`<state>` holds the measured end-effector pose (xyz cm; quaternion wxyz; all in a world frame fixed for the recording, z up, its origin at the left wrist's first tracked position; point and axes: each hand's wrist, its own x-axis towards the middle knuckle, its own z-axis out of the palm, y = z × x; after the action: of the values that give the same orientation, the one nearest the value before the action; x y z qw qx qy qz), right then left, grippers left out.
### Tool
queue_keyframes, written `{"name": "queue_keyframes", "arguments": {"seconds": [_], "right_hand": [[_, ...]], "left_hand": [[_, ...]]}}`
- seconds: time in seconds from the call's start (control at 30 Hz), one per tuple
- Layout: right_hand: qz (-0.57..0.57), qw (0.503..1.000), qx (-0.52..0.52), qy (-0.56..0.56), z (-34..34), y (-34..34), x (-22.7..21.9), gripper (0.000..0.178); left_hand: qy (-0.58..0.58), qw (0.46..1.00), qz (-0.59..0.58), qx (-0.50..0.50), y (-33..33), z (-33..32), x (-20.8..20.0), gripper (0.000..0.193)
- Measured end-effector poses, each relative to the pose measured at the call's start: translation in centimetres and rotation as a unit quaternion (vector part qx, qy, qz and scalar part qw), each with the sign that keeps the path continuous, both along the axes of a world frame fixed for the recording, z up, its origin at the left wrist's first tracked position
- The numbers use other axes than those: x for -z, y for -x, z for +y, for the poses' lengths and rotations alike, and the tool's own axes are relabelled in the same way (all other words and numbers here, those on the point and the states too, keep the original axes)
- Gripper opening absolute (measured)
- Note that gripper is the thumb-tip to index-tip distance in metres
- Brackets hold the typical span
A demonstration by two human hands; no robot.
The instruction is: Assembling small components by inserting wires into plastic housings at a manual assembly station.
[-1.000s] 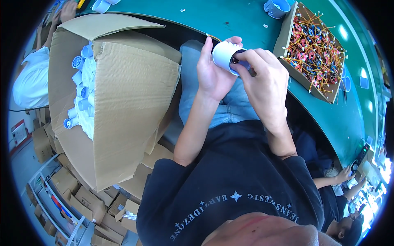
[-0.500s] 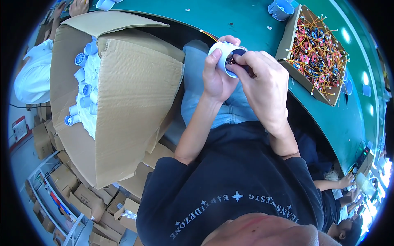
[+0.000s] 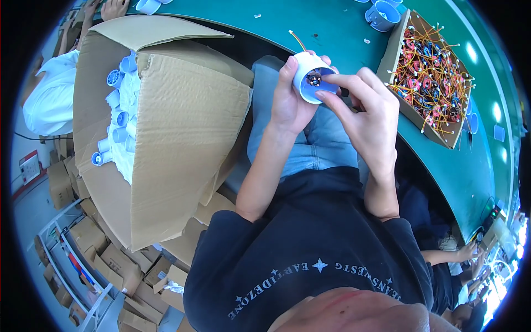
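My left hand [image 3: 289, 110] is wrapped round a pale blue plastic cup-shaped housing [image 3: 327, 92], its open mouth tilted up and toward me. Down inside sits a small dark round part with coppery spots [image 3: 314, 80]. Orange and yellow wires [image 3: 297, 40] stick out past the far side of the housing. My right hand [image 3: 369, 108] is at the right of the mouth, thumb and index finger apart. The index fingertip reaches in over the rim close to the dark part; whether it touches is unclear. Nothing shows between the right fingers.
At left stands a large cardboard box [image 3: 188, 122] with several pale blue housings [image 3: 119, 117] in it. On the green table [image 3: 310, 25], a shallow carton [image 3: 394, 52] holds many wired round parts [image 3: 431, 83]. Loose housings [image 3: 383, 15] lie nearby. Other people work at both sides.
My right fingers have drawn back from inside the housing and spread apart, uncovering the dark part. The housing has turned slightly, with its mouth more toward me.
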<state>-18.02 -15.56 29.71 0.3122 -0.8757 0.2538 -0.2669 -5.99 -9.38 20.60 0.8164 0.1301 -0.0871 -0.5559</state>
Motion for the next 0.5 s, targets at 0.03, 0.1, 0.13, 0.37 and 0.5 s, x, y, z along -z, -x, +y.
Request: {"name": "queue_keyframes", "arguments": {"seconds": [0.03,0.1,0.13,0.37,0.5], "right_hand": [[0.000,1.000,-0.002,0.000,0.0,0.0,0.0,0.026],[0.009,1.000,0.002,0.027,0.1,-0.2,0.0,0.028],[0.013,0.999,0.004,0.040,0.1,-0.2,0.0,0.030],[-0.085,0.995,-0.029,0.034,-0.3,-0.6,0.8,0.052],[-0.061,0.996,-0.061,-0.004,-0.8,-0.3,1.6,0.062]], "left_hand": [[-0.002,1.000,0.004,0.000,0.2,0.0,-0.1,0.048],[-0.009,1.000,0.000,-0.003,0.3,0.1,-0.4,0.048],[-0.016,1.000,-0.004,-0.006,0.3,0.1,-0.5,0.048],[-0.033,0.998,-0.054,0.020,-0.6,0.6,-0.2,0.048],[-0.172,0.945,-0.260,-0.095,-0.3,1.0,-0.8,0.052]]}}
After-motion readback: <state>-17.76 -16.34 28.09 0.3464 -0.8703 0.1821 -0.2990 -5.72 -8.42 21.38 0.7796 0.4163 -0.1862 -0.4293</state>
